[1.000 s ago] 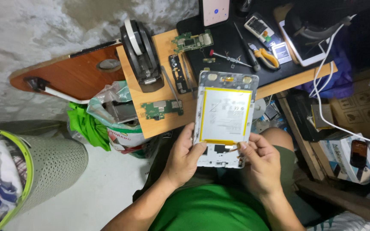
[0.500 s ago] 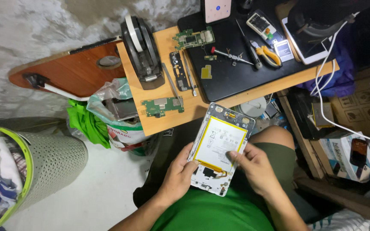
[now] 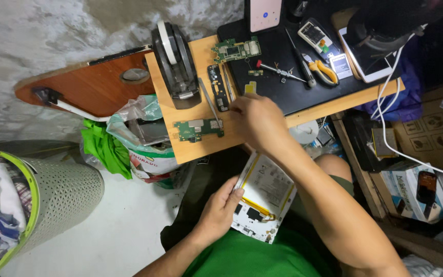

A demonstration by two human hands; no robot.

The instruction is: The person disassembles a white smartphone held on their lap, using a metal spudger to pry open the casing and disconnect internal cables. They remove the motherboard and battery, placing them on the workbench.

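Left hand (image 3: 220,211): closed on the left edge of the opened white tablet body with its pale yellow-rimmed flat battery (image 3: 264,200), fingers curled over the rim, thumb on the face. Tablet lies tilted across the lap, below the table edge.

Right hand (image 3: 256,117): reaching over the light wooden tabletop (image 3: 190,149), fingers bent down at the long metal tweezers and narrow dark circuit strips (image 3: 217,93); whether anything is pinched, cannot tell.

Item 3: green circuit board (image 3: 199,128), just left of the right hand.
Item 4: second green circuit board (image 3: 236,50), at the black work mat (image 3: 303,92).
Item 5: yellow-handled pliers (image 3: 322,72), on the mat.
Item 6: dark tape dispenser with white roll (image 3: 174,61).
Item 7: grey perforated laundry basket (image 3: 52,200), on the floor.
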